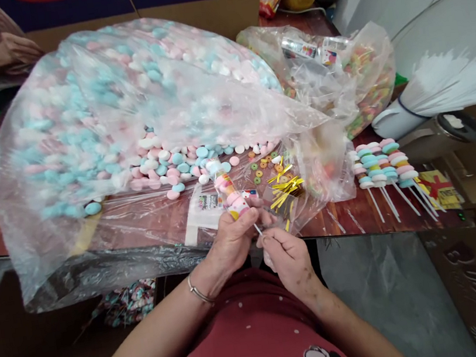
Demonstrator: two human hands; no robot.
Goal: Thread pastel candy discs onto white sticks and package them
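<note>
1. Left hand [231, 241], a silver bangle [199, 290] on its wrist, is curled around the lower part of a candy skewer of pink and pale stacked pieces in a clear, colourfully printed wrapper [228, 190]; its thumb lies along the front.
2. Right hand [288, 257] is mostly folded, thumb and forefinger pinched together at the thin white stick [258, 230] below the wrapper; whether it grips anything else I cannot tell.
3. Both hands are close together at the middle of the near edge of the reddish-brown wooden counter [332, 221], with the candy skewer tilted over that edge.
4. Just beyond the left hand lies a flat white printed packet [202, 207].
5. Shiny gold twist ties [286, 192] and small coloured rings [263, 166] are scattered beyond the right hand.
6. Loose pink, blue and white disc-shaped candies [175, 172] spill from a huge clear plastic bag [131, 111] that covers most of the counter and overhangs its near edge on the left.
7. Toward the near right corner, several unwrapped pastel skewers [382, 164] lie in a row, their sticks pointing to the near edge.
8. Beyond them, a white mug [393, 121] full of white sticks [450, 80] leans by the right edge.
9. Past the far left, a co-worker's hand [18, 50] shows.
</note>
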